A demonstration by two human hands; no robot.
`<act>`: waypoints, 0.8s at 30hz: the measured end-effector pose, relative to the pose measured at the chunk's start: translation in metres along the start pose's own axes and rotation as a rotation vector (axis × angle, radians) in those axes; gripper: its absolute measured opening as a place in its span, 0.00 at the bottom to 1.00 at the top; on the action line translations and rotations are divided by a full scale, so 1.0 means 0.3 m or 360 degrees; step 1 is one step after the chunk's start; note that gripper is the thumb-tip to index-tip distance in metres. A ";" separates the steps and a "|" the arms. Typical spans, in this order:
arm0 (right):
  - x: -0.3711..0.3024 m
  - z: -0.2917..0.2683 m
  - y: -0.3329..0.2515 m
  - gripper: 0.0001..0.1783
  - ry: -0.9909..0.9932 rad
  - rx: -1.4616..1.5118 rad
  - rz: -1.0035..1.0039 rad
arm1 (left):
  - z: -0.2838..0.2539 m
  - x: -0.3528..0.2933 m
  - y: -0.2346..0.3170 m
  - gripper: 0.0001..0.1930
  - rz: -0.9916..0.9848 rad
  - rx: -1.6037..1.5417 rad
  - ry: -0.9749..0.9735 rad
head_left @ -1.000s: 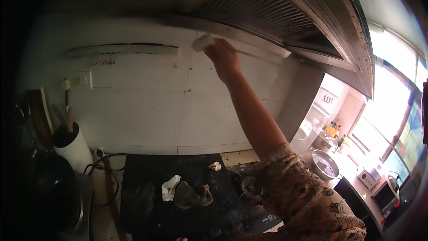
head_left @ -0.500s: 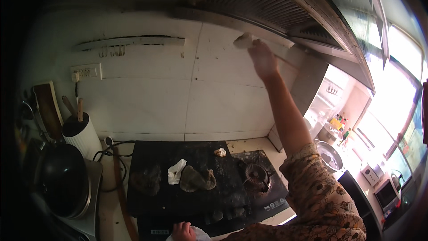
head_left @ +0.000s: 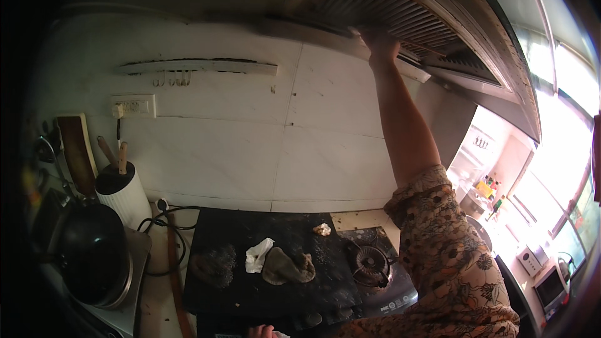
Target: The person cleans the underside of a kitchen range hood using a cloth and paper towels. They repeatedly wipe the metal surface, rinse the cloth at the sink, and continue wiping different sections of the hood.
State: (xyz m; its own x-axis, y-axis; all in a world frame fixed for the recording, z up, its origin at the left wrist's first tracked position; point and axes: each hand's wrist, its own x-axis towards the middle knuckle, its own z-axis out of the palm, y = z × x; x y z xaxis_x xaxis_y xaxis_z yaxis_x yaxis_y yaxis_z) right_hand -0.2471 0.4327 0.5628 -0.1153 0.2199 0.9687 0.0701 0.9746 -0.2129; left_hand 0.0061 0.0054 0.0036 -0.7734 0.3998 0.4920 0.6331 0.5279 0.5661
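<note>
My right hand (head_left: pixel 380 44) is raised to the underside of the range hood (head_left: pixel 432 15), at its rear edge. It is blurred, with the fingers closed on a crumpled pale cloth (head_left: pixel 357 32), which is mostly hidden behind them. Only the fingers of my left hand (head_left: pixel 260 332) show at the bottom edge, curled by the front of the black cooktop cover. A bit of white material lies beside them; what they grip is hidden. On the black cover (head_left: pixel 250 294) lie a dirty grey cloth (head_left: pixel 285 269), a crumpled white tissue (head_left: pixel 257 255) and a small brownish-white wad (head_left: pixel 322 230).
A gas burner (head_left: pixel 370 264) sits to the right of the cover. At left stand a black wok (head_left: pixel 94 253), a white knife block (head_left: pixel 125 197) and a cutting board (head_left: pixel 76 153). A hook rail (head_left: pixel 197 67) and a socket (head_left: pixel 139 106) are on the tiled wall.
My right hand has moved up from the wall just below the hood to the hood's underside, taking the cloth with it. The view has shifted, and less of my left hand shows.
</note>
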 end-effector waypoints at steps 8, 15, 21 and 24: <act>-0.340 0.028 -0.300 0.16 -0.0664 0.2010 0.0229 | -0.010 -0.006 0.000 0.08 0.0017 -0.0003 0.0084; -0.837 -0.178 -0.046 0.18 -0.1114 0.1741 0.0516 | 0.061 0.003 -0.050 0.11 0.0002 0.0092 0.0016; -1.113 -0.344 -0.085 0.25 -0.1489 0.1560 0.1078 | 0.057 0.045 -0.040 0.08 -0.0146 -0.0122 0.0022; -1.249 -0.425 -0.111 0.19 -0.1486 0.1360 0.1096 | -0.036 0.052 0.015 0.08 -0.0437 -0.0296 -0.0216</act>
State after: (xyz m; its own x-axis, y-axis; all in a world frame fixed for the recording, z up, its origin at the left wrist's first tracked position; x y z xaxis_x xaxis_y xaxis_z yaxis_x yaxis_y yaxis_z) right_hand -0.0799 0.3125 0.2231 -0.9215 0.2702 0.2789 -0.1878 0.3185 -0.9291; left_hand -0.0027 0.0060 0.0208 -0.9050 0.3645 0.2194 0.3865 0.4892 0.7818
